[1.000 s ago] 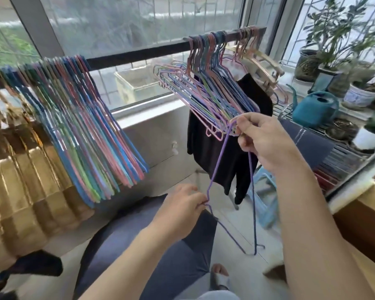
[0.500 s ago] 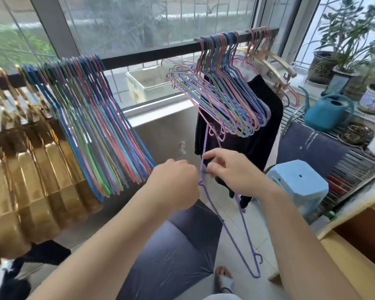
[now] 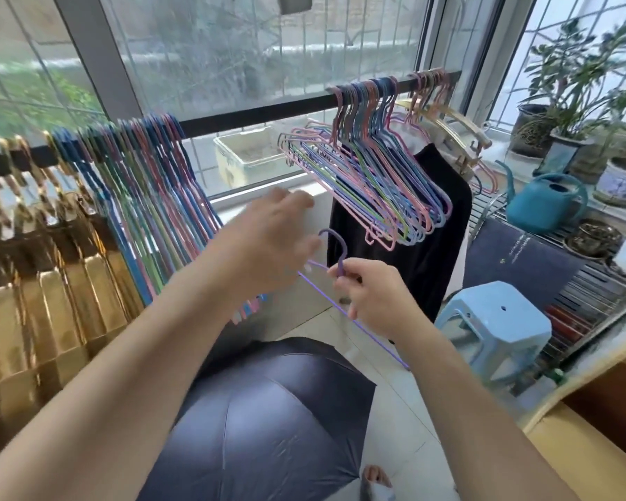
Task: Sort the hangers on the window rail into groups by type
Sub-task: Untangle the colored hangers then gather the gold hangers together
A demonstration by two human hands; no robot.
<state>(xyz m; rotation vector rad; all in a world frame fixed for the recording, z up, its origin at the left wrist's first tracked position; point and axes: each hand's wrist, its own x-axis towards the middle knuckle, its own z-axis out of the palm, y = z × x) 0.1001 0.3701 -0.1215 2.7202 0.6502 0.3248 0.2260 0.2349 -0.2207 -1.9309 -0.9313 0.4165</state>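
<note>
Right hand: lower centre of the frame; I read the fingers as pinched round the neck of a purple hanger, just under its hook
Purple hanger: off the rail, hook pointing up, its thin bar slanting down toward lower right under my right wrist
Left hand: centre frame, blurred, fingers spread loose and holding nothing; it sits between the purple hanger and the left bundle
Floor level: open dark umbrella bottom centre, pale blue stool at right
Left bundle: thin coloured wire hangers packed close together on the window rail, left of centre
Gold hangers: wide gold ones grouped at far left of the rail
Right bundle: more thin coloured hangers at upper right centre, a black garment behind them
Wooden hangers: few, at the rail's right end, mixed with pink hooks
Progress, my judgement: well advanced; gold and left wire groups look formed
Outstanding, my judgement: the held hanger wants hanging, and the right bundle is not yet merged with the left
</note>
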